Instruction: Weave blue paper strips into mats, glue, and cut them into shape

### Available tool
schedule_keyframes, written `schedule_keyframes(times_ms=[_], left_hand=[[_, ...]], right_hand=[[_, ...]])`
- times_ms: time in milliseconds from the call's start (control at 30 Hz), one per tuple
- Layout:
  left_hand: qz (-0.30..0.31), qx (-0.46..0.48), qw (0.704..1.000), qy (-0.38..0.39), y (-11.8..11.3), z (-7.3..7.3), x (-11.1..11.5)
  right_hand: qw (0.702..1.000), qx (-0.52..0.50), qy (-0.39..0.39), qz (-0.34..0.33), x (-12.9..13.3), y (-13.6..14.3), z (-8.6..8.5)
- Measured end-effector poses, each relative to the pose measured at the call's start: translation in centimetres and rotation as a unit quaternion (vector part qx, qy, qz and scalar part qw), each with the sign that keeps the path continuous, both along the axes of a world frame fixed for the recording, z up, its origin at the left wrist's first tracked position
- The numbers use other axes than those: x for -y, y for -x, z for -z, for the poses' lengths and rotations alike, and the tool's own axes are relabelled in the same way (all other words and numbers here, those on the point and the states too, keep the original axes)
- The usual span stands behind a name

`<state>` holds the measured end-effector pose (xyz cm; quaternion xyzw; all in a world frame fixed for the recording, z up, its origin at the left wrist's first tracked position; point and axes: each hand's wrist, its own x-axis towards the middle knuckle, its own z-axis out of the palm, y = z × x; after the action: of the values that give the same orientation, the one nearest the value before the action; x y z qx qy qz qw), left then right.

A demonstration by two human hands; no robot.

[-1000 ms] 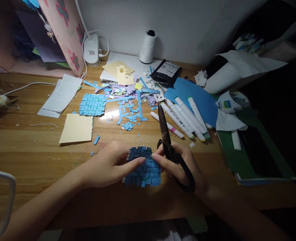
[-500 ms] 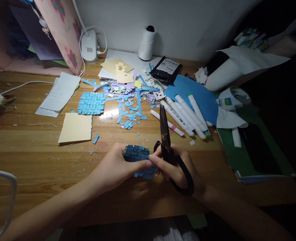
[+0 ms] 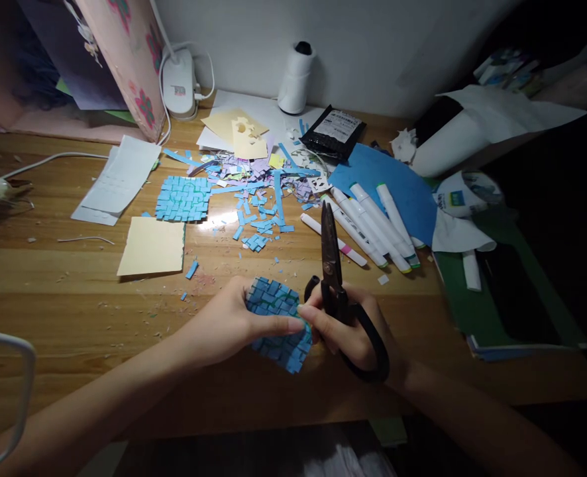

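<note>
A woven blue paper piece (image 3: 278, 299) with green marks is gripped between the thumb and fingers of my left hand (image 3: 238, 318), above the table's front part. My right hand (image 3: 350, 328) holds black-handled scissors (image 3: 330, 248), their blades closed and pointing away from me. The right thumb and fingertips also pinch the right edge of the woven piece. Farther back on the left lies another woven blue piece (image 3: 183, 199), with a cream paper sheet (image 3: 153, 246) in front of it.
Blue and purple paper scraps (image 3: 258, 192) lie mid-table. Markers (image 3: 373, 225) rest on blue paper (image 3: 413, 189) at the right, near a black packet (image 3: 334, 132). A white thread cone (image 3: 295, 79) stands at the wall. Green folders (image 3: 512, 291) lie far right.
The woven piece in my hands has tilted, so more of its face shows and it looks brighter. The view has shifted slightly. Both hands keep their hold.
</note>
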<state>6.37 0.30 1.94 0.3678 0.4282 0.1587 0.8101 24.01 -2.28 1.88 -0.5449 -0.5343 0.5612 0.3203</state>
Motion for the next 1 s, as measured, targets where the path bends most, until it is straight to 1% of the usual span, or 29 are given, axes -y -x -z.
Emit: schedule_keyframes(times_ms=[200,300,467,567,700,767,900,1000], left_hand=[[-0.040,0.043,0.998,0.017,-0.28,-0.41,-0.08],[-0.055,0.063,0.996,0.009,-0.41,-0.57,0.06],[-0.072,0.060,0.995,-0.012,-0.50,-0.17,0.48],[-0.078,0.041,0.995,-0.055,-0.52,0.01,0.57],[-0.068,-0.035,0.982,-0.173,-0.51,-0.16,0.44],[-0.075,-0.062,0.974,-0.207,-0.50,-0.27,0.42],[-0.107,-0.064,0.972,-0.199,-0.51,-0.27,0.53],[-0.104,-0.033,0.980,-0.164,-0.51,-0.15,0.51]], right_hand=[[0.999,-0.042,0.003,0.013,0.09,-0.01,0.40],[0.998,-0.057,-0.007,0.019,0.16,-0.03,0.55],[0.997,-0.066,-0.017,0.027,0.25,0.02,0.74],[0.997,-0.055,-0.036,0.031,0.15,-0.02,0.79],[0.997,-0.029,-0.063,0.041,-0.12,-0.15,0.76],[0.997,-0.026,-0.062,0.042,-0.19,-0.19,0.74],[0.998,-0.026,-0.045,0.035,-0.11,-0.18,0.68],[0.998,-0.028,-0.040,0.029,0.00,-0.16,0.61]])
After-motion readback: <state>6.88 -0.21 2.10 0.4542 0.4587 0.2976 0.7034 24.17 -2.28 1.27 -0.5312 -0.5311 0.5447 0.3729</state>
